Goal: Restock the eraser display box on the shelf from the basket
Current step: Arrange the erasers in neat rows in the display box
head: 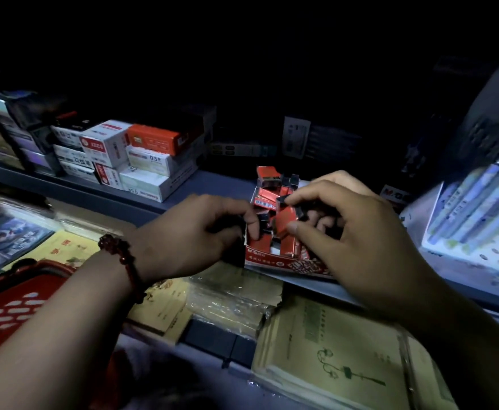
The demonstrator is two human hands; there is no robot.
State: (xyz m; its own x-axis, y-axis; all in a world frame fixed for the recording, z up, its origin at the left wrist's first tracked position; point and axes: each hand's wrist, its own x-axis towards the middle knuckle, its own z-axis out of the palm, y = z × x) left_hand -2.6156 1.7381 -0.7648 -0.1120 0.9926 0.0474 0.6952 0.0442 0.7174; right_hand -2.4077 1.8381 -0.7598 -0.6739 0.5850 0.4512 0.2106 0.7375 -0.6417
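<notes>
The right hand (357, 232) covers the right corner of the display box (275, 263). The red basket (12, 306) runs off the left edge. Boxes (319, 140) at the back of the shelf (218, 180) are lost in darkness, and the labels on the erasers (267, 180) blur.

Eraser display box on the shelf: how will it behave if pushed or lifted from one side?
It will likely flex: the display box looks like thin printed card, and its left front corner is ragged. It will probably slide rather than tip, being low, wide and loaded with erasers. It sits near the front edge of the shelf, so a forward push may drop it.
</notes>
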